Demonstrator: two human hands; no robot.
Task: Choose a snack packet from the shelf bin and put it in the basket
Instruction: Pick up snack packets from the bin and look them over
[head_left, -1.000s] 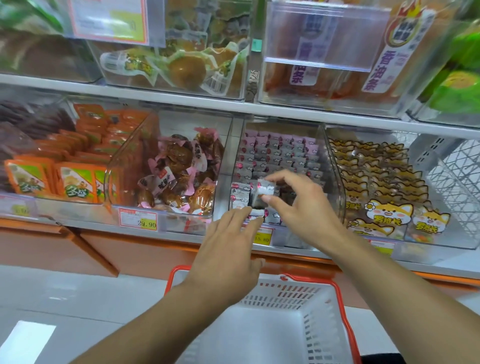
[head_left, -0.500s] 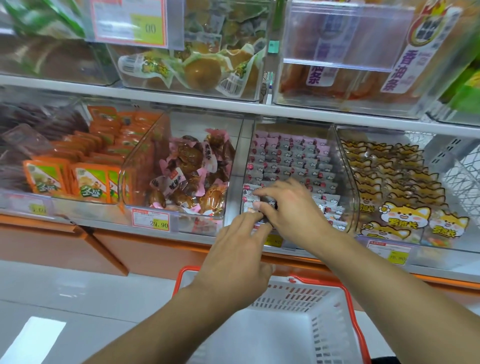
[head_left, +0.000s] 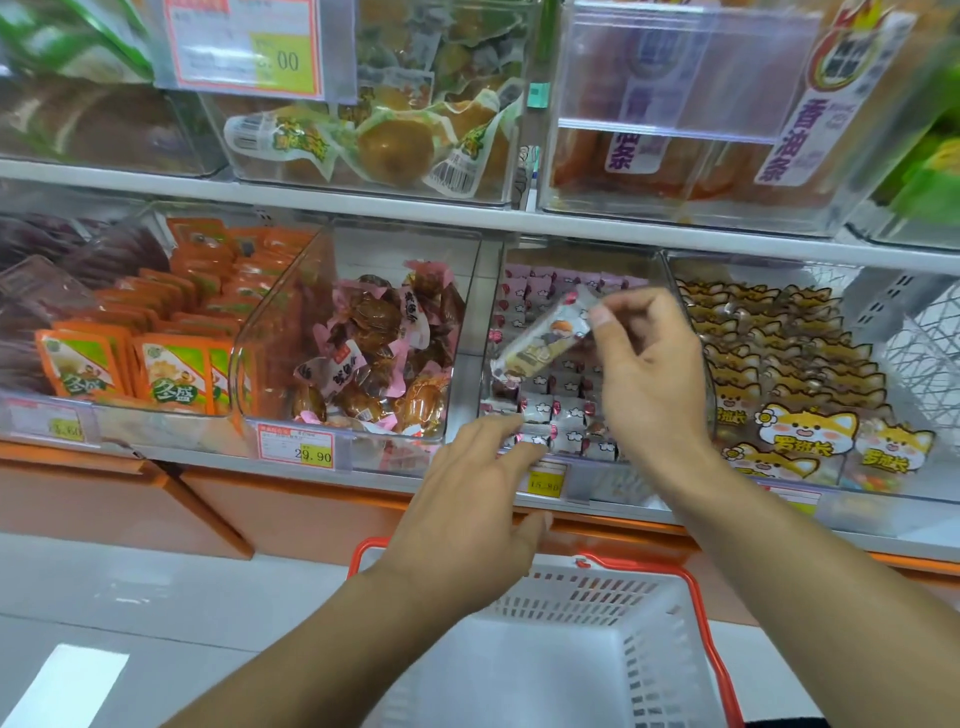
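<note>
**Snack packet lifted above the shelf bin**

We see the right hand (head_left: 649, 384) raised in front of the clear shelf bin (head_left: 670, 291), pinching one end of a long white snack packet (head_left: 545, 338) between thumb and forefinger. The packet hangs tilted, its free end pointing down and to the left, above the rows of small pink-and-white packets (head_left: 566, 410) that fill the bin. We note the other fingers of this hand loosely curled beneath the pinch.

The left hand (head_left: 467, 514) reaches toward the bin's front edge with fingers straight and spread; it holds nothing. Whether its fingertips touch the front packets, we cannot tell.

Below both forearms stands the white basket (head_left: 660, 623) with a red-orange rim and slotted walls. The snack packet is well above it and not inside it.

To the left of the bin we see a bin of brown snacks in pink wrappers (head_left: 374, 353) with a price tag (head_left: 296, 451) reading 29.90, and beyond it orange packets (head_left: 171, 358) standing in rows. To the right lie yellow packets printed with cartoon fox faces (head_left: 800, 431). A yellow price tag (head_left: 545, 480) sits on the shelf edge below the pink-and-white packets.
</note>
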